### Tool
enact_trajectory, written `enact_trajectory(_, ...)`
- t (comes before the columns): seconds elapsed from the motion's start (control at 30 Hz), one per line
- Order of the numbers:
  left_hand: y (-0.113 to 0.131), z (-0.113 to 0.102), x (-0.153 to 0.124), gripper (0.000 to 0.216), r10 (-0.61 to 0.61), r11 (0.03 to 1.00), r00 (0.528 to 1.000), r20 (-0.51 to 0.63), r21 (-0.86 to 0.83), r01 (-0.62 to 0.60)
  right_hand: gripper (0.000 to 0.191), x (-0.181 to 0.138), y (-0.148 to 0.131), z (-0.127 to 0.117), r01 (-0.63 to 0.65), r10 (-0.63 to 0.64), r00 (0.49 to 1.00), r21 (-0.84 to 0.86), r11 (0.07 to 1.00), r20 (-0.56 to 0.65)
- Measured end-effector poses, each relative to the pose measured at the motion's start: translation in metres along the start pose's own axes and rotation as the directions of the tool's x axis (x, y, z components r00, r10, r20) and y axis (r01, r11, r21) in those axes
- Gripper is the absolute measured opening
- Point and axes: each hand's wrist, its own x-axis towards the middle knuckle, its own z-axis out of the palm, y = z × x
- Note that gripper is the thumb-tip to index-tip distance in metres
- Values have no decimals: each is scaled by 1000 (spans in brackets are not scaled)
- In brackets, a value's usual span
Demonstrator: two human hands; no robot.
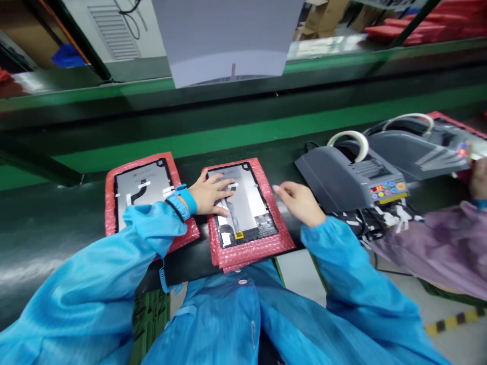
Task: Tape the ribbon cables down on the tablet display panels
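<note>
Two tablet back panels lie on pink bubble-wrap pads on the dark belt. My left hand [212,193], with a blue wrist strap, rests flat with spread fingers on the upper part of the nearer panel [247,213], which sits on its pad [262,248]. My right hand [300,202] hovers just right of that pad, fingers loosely curled, holding nothing. The second panel [141,188] lies to the left on its own pad [111,203], partly covered by my left sleeve.
A grey tape dispenser [348,177] with a white tape roll and coloured buttons stands to the right, a second one [414,144] behind it. A co-worker's purple sleeve [437,243] and hand [479,177] are at the far right. A green rail runs along the back.
</note>
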Motion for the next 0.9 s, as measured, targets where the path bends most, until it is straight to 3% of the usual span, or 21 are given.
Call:
enact_trajectory(0.07,2,-1,-1,65,30,999,999,-25,17,-30,48,-39,42,-10,-109,163,978,341,934,-131)
enact_trajectory(0.1,2,-3,-1,63,40,999,999,-36,23,-40,48,-56,62,-15,-154,284,933,469,870,-220)
enact_trajectory(0.2,0,-7,2,55,68,997,993,-94,35,-65,50,-88,109,-30,-157,584,709,718,678,-396)
enact_trajectory(0.27,-2,-9,6,54,84,996,991,-106,44,-80,51,-89,130,-41,-115,666,624,795,595,-409)
enact_trajectory(0.37,-3,-11,10,54,73,996,994,-87,54,-69,51,-72,142,-53,-90,680,641,845,527,-356)
enact_trajectory(0.43,1,-13,9,52,61,997,992,-113,61,-54,48,-62,142,-56,-64,659,655,842,536,-370)
enact_trajectory(0.53,13,-17,4,48,63,996,973,-222,72,-48,44,-58,139,-54,23,636,592,799,601,-495)
enact_trajectory(0.63,35,-26,1,46,94,993,946,-309,102,-66,43,-64,142,-52,67,640,541,787,614,-546)
enact_trajectory(0.9,101,-43,13,38,129,988,949,-289,122,-97,49,-63,150,-53,109,675,554,846,521,-487)
